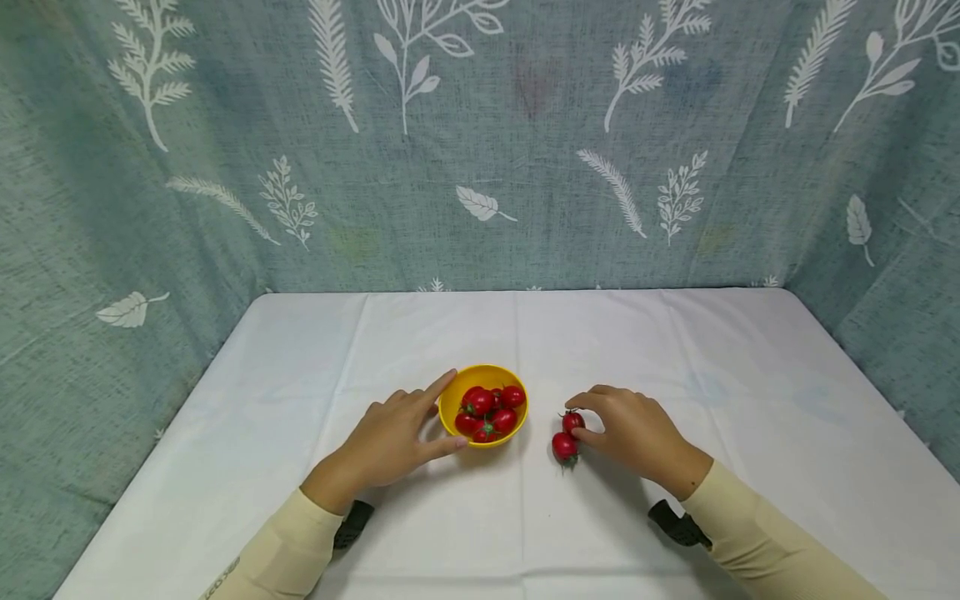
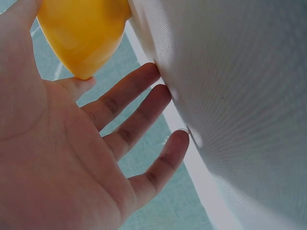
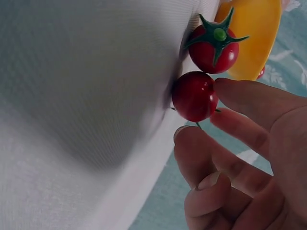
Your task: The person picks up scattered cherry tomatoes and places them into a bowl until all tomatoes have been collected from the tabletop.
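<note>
Several red cherry tomatoes (image 1: 480, 402) lie in a small yellow bowl (image 1: 447, 385). My left hand (image 1: 393, 437) rests against the bowl's left side, thumb on the near rim and index finger on the far rim. In the left wrist view its other fingers (image 2: 139, 115) spread out straight to the tablecloth. To the right of the bowl, my right hand (image 1: 630, 429) pinches a cherry tomato (image 3: 192, 98) between thumb and index finger, low at the cloth. A second cherry tomato (image 1: 564, 447) with a green star-shaped calyx lies right beside it.
A white cloth (image 1: 600, 333) covers the table. Grey-green curtains (image 1: 480, 167) with white leaf prints hang behind and along both sides. Dark wrist devices (image 1: 678, 525) sit under the forearms.
</note>
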`<action>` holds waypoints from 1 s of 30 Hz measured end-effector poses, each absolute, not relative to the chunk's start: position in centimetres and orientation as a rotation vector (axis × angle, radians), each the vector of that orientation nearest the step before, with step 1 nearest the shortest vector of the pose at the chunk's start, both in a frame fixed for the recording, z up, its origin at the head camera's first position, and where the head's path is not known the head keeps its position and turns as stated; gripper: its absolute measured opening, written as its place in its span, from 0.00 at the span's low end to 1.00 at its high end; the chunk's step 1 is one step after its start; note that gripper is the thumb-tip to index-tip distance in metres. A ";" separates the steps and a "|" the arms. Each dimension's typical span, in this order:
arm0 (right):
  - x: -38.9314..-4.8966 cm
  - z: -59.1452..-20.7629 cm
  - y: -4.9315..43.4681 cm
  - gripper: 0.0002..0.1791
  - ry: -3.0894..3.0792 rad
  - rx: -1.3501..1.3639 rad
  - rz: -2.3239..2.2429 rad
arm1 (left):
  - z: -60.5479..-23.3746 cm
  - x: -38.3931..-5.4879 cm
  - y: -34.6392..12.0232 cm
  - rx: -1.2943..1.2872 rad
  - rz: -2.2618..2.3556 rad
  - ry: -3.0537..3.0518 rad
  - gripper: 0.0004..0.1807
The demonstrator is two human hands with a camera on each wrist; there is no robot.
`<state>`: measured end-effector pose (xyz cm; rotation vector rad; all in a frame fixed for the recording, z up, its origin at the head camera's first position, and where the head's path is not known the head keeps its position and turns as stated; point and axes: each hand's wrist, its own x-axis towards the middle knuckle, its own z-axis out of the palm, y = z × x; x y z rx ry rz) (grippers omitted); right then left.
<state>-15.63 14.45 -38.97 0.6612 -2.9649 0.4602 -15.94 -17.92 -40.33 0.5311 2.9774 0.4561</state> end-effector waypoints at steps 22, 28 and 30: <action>-16.1 -39.2 14.2 0.20 -3.076 0.641 0.459 | -40.3 -16.0 -18.0 0.551 0.464 2.981 0.52; -16.2 -39.1 14.3 0.19 -3.037 0.676 0.451 | -40.2 -15.8 -18.1 0.553 0.472 2.983 0.52; -16.2 -39.0 14.2 0.19 -3.017 0.691 0.447 | -40.2 -15.9 -18.1 0.555 0.469 2.985 0.52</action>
